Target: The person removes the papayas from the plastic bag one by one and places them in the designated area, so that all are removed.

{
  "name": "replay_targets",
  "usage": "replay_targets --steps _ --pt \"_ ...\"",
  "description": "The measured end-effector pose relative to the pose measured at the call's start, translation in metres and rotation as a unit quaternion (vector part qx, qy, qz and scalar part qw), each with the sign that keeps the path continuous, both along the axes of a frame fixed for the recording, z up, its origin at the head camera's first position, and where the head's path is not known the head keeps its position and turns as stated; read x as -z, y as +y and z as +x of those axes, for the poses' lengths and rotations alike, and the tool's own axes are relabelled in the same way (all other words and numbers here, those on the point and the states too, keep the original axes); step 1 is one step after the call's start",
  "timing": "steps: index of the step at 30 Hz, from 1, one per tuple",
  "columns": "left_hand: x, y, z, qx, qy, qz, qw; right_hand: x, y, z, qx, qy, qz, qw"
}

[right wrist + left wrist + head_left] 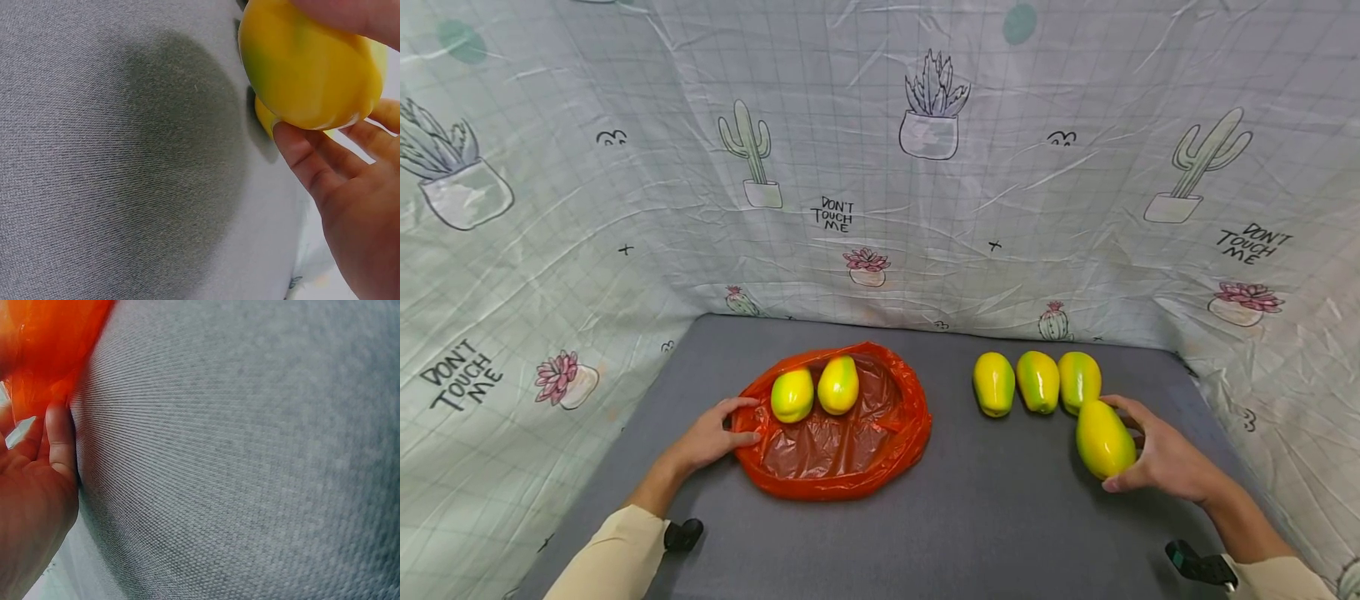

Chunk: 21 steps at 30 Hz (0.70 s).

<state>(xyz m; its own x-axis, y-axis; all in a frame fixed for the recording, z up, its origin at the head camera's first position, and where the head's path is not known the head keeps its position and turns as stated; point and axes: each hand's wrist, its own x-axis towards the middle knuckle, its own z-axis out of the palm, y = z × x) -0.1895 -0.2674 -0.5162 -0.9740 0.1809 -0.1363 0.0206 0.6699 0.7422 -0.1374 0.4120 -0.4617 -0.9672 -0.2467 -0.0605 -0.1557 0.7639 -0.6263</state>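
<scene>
My right hand [1165, 454] grips a yellow-green papaya [1105, 440], with the thumb at its near end and the fingers round its far side. The right wrist view shows this papaya [306, 65] raised, its shadow on the table below. On the left, a red plastic bag [912, 433] lies spread with its mouth facing up. Two papayas, one on the left [792, 396] and one on the right [838, 385], rest inside it near the back. My left hand [711, 435] holds the bag's left rim, thumb and fingers against the red plastic [47, 356].
Three more papayas stand in a row at the back right: a left one [994, 383], a middle one [1038, 382] and a right one [1080, 379]. The grey table [955, 525] meets a printed cloth backdrop [940, 225] at the back and sides.
</scene>
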Motion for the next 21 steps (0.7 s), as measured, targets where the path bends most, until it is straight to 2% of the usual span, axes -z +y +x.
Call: replay_targets --steps 21 --pt "-0.0034 0.0013 0.0021 0.0 0.001 0.004 1.0 0.0071 0.0052 -0.0001 -0.002 -0.016 -0.002 1.0"
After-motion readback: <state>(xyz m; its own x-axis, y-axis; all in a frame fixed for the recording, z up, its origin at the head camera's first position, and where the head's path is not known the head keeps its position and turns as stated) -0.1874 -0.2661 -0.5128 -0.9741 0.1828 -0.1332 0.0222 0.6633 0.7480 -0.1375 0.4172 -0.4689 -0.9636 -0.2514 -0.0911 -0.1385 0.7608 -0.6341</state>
